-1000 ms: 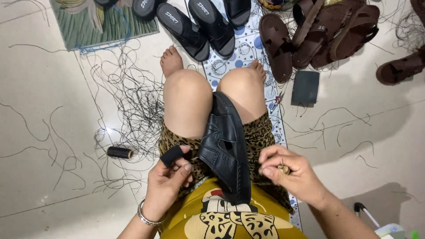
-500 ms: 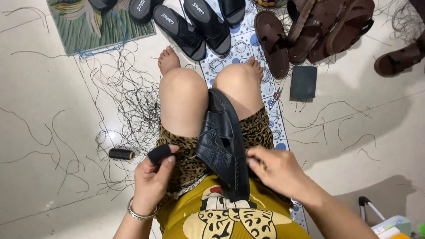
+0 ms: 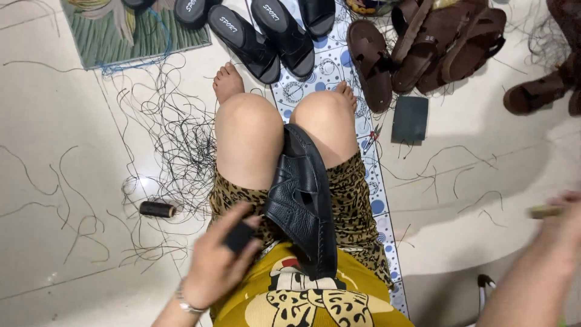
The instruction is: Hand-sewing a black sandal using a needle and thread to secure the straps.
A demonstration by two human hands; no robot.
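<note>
One black leather sandal [image 3: 301,206] is lying on my lap, pressed between the thighs, with its toe end pointing toward the knees and its heel end resting against the yellow shirt. Neither hand is touching it at this moment.

My left hand [image 3: 221,263] is hovering just beside the sandal, on its left. It is closing the thumb and fingers around a small black piece [image 3: 239,237]; I cannot tell what this piece is. My right hand [image 3: 560,227] is far out at the right edge of the view, well apart from the sandal and blurred. It is gripping a pale slim tool [image 3: 544,211], as far as the blur lets me see.

About the progress, I am judging only from how things are lying. A row of stitches seems to be running along the sole edge of the sandal near my right thigh, so I think some sewing on it is done. I cannot tell whether the seam is going all the way around.

Many cut threads [image 3: 175,139] are lying on the floor to my left, and a dark thread spool [image 3: 157,209] is lying among them. Several black slides [image 3: 260,33] are lying beyond my feet, partly on the patterned mat [image 3: 339,66], and brown sandals [image 3: 423,48] are piling up beside them. Whether these pairs are finished or waiting, I cannot tell.
</note>
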